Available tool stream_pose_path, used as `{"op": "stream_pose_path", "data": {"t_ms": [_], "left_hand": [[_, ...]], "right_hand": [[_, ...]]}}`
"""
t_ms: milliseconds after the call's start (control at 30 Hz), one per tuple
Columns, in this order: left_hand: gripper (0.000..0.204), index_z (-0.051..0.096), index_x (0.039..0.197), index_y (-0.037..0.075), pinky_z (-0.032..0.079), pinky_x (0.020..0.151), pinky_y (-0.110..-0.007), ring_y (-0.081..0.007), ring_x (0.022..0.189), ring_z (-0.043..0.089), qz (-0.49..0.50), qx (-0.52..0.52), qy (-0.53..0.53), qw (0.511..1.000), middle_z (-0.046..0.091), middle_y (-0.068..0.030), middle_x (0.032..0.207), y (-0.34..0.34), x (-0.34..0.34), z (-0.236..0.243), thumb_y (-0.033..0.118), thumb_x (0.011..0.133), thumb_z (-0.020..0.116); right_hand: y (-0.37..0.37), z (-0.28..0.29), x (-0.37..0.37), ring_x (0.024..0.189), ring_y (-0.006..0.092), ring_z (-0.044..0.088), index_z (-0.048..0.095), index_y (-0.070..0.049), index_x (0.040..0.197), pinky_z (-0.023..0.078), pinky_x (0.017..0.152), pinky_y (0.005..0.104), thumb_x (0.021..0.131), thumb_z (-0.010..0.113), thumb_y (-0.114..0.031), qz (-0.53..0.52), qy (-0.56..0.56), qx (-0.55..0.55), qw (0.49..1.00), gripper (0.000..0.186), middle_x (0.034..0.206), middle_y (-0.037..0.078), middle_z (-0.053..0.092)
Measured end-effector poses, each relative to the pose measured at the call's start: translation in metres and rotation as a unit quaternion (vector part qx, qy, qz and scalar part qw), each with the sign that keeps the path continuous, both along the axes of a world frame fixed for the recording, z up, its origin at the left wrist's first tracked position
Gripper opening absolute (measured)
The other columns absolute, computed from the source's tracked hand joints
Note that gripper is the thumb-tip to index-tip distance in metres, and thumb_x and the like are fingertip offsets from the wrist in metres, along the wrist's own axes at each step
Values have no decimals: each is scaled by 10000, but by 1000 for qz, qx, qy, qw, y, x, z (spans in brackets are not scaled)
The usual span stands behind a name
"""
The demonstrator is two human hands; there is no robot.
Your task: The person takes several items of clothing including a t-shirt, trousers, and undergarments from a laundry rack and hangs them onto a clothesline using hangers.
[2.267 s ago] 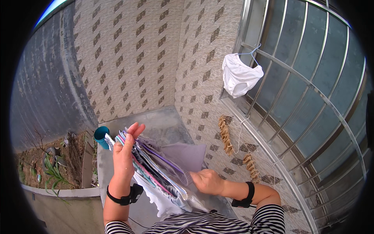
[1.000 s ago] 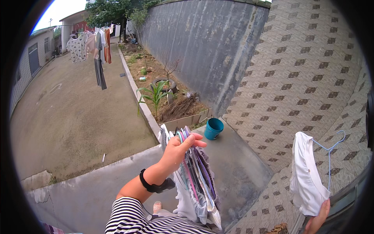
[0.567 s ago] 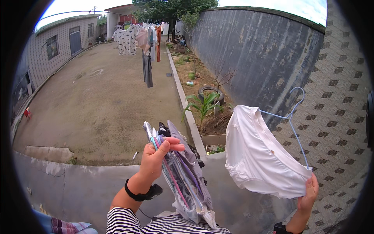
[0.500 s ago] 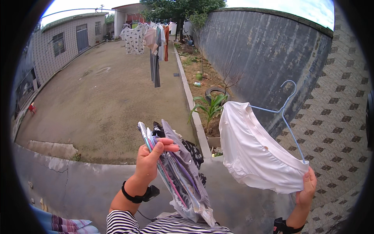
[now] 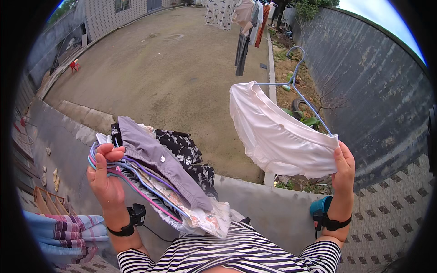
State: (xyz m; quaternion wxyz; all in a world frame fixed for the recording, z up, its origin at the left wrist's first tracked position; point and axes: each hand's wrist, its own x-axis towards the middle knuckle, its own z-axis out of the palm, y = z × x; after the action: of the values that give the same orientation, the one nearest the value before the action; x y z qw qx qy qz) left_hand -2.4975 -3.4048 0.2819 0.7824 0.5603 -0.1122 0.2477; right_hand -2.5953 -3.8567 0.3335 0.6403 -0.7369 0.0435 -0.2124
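My left hand (image 5: 108, 179) is closed around the hooks of several plastic hangers, blue, pink and purple. From these hang a grey garment (image 5: 159, 161), a black floral garment (image 5: 180, 148) and a pale flowered one (image 5: 211, 218), overlapping in a bundle against my striped shirt. Out to the right, my right hand (image 5: 343, 170) pinches the waistband corner of a pair of white underpants (image 5: 282, 132). A light blue hanger (image 5: 296, 84) runs inside that waistband, its hook pointing up and free. The underpants are spread wide, tilting down toward my right hand.
Ahead, more clothes (image 5: 220, 13) hang in a row over the concrete yard (image 5: 150, 68). A grey wall (image 5: 364, 73) bounds the right side, with a planted strip and tyre before it. A teal bucket (image 5: 321, 207) stands below my right forearm; checked blue cloth (image 5: 68, 232) hangs lower left.
The view has tipped down and swung. My left hand with the hanger bundle has moved left, away from the underpants, and the bundle lies flatter. My right hand has risen in view, still gripping the underpants.
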Motion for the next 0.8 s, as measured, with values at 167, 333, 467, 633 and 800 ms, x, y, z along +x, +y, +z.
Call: {"op": "stream_pose_path", "data": {"t_ms": [167, 333, 467, 633, 800], "left_hand": [[317, 502, 1033, -15, 361, 884, -342, -188, 883, 558, 29, 14, -53, 998, 618, -75, 813, 24, 1, -6, 257, 904, 404], [353, 502, 1020, -9, 371, 876, -369, -193, 866, 546, 134, -14, -67, 989, 571, -59, 753, 43, 26, -18, 305, 901, 392], [361, 498, 1025, -3, 370, 875, -351, -194, 874, 552, 130, -13, -83, 988, 589, -63, 767, 78, 95, -19, 319, 901, 391], [342, 504, 1024, -1, 375, 882, -338, -207, 903, 559, 98, -34, -68, 992, 627, -101, 846, 114, 199, -9, 304, 891, 421], [344, 503, 1043, -2, 371, 900, -341, -217, 936, 554, 71, -15, -99, 992, 626, -107, 881, 134, 306, -7, 296, 895, 413]], "right_hand": [[-13, -17, 109, 878, 111, 544, 464, 50, 1112, 418, 779, 226, 901, 429, -209, 65, -1, -33, 997, 336, 997, 73, 568], [7, -43, 205, 867, 101, 546, 477, 47, 1089, 424, 762, 222, 908, 415, -208, 121, 0, -14, 993, 319, 980, 70, 573], [48, -59, 281, 854, 94, 542, 485, 41, 1084, 426, 751, 215, 908, 415, -199, 118, 3, 18, 993, 307, 975, 67, 575], [81, -70, 371, 874, 103, 536, 483, 39, 1093, 418, 771, 221, 905, 421, -181, 112, 1, 42, 993, 296, 991, 67, 570], [98, -76, 459, 884, 104, 535, 478, 40, 1096, 416, 782, 224, 908, 415, -181, 110, -4, 58, 992, 297, 989, 67, 569]]}}
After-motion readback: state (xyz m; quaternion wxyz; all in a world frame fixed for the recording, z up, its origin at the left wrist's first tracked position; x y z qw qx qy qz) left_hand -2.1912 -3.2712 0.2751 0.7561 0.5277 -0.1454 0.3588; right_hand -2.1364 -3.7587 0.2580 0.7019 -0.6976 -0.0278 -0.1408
